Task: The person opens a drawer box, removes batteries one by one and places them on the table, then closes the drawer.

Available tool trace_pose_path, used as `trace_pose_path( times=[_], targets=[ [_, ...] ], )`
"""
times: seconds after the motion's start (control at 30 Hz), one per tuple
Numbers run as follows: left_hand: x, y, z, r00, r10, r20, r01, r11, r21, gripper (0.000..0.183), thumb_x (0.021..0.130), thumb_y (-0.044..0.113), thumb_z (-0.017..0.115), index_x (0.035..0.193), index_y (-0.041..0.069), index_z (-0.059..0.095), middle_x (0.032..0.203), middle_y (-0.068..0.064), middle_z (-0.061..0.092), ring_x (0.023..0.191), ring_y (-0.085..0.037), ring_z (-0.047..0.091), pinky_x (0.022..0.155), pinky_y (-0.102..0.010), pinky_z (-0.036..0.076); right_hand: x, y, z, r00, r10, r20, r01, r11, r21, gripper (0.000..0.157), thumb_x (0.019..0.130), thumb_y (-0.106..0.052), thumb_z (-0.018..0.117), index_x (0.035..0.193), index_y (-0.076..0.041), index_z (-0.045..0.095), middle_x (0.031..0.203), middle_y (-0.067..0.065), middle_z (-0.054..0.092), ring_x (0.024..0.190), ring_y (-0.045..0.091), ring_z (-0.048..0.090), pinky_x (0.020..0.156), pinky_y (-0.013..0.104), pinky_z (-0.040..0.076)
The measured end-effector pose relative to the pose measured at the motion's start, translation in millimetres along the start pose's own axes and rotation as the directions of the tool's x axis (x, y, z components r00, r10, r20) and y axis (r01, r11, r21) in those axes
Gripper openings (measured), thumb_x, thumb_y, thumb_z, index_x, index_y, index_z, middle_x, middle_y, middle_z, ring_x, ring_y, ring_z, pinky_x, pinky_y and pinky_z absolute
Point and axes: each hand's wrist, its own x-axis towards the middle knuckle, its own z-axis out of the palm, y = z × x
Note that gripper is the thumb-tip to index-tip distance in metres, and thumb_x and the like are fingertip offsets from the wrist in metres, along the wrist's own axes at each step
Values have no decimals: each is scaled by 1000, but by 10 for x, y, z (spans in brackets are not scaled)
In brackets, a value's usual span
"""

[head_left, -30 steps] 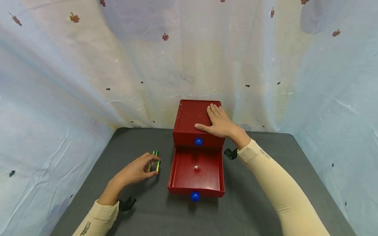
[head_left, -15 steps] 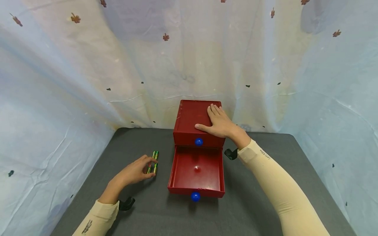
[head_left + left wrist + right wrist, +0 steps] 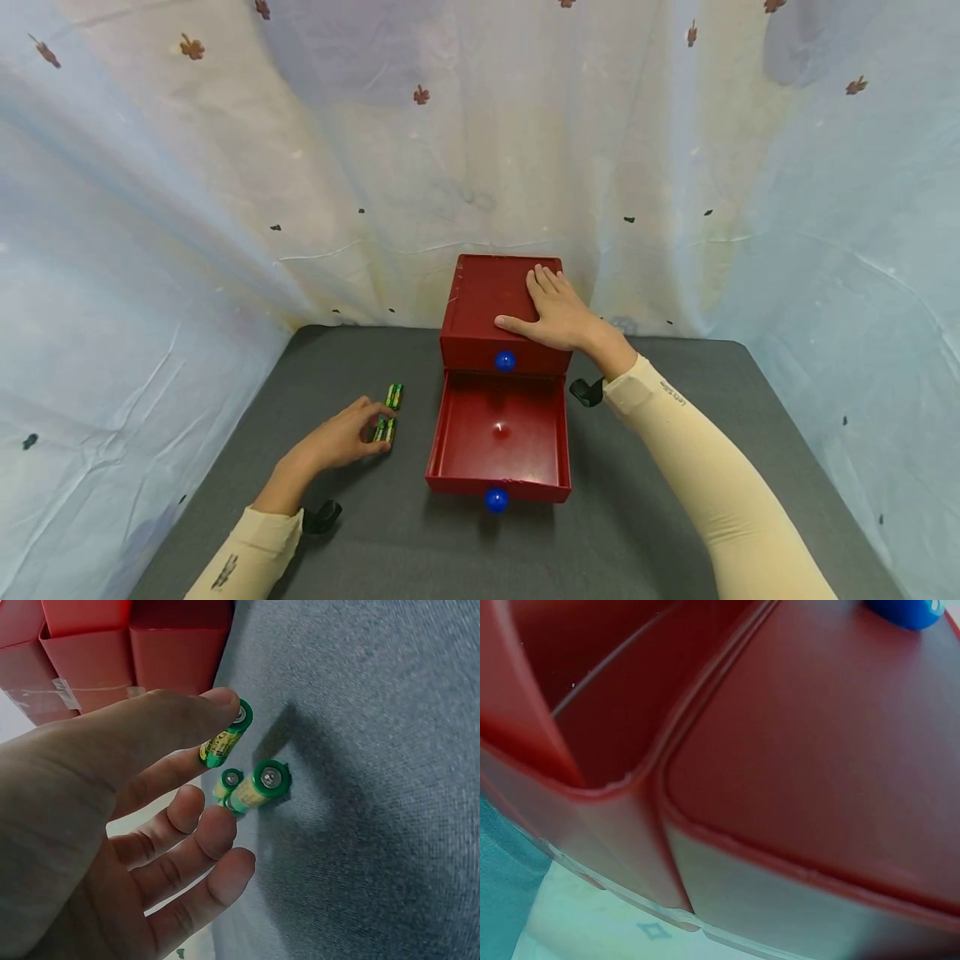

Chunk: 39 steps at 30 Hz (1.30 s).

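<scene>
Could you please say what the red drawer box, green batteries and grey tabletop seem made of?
Red rectangular drawer box: probably smooth, glossy plastic; a highlight glints inside.
Small green cylindrical batteries: likely metal in printed wrap; silvery ends show.
Grey tabletop: apparently matte fabric; visible weave.

Right wrist: I'm getting the blue knob (image 3: 909, 610) cropped; left wrist: the left hand (image 3: 82, 799) is partly hiding one battery (image 3: 223, 742).

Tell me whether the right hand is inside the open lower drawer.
No, the right hand rests on top of the red cabinet.
</scene>
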Motion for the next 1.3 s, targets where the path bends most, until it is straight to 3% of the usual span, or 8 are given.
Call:
trace_pose_path(
  times=[0.4,1.3],
  targets=[
    [13,-90,51,1000,-12,19,12,1000,-14,47,96,24,85,137,11,66,106,-5,56,79,-9,50,69,-30,46,-6,-5,-11,1000,0,0,0,1000,-1,111,101,-75,48,170,1,6,179,20,1,167,35,-4,132,48,-4],
    [31,-115,76,999,-22,31,23,999,-26,49,97,24,83,140,11,65,106,-3,55,80,-9,50,70,-30,46,2,11,-1,1000,-1,-7,1,1000,-9,110,101,-73,50,170,2,7,179,21,1,166,37,-3,132,49,-4]
  ],
)
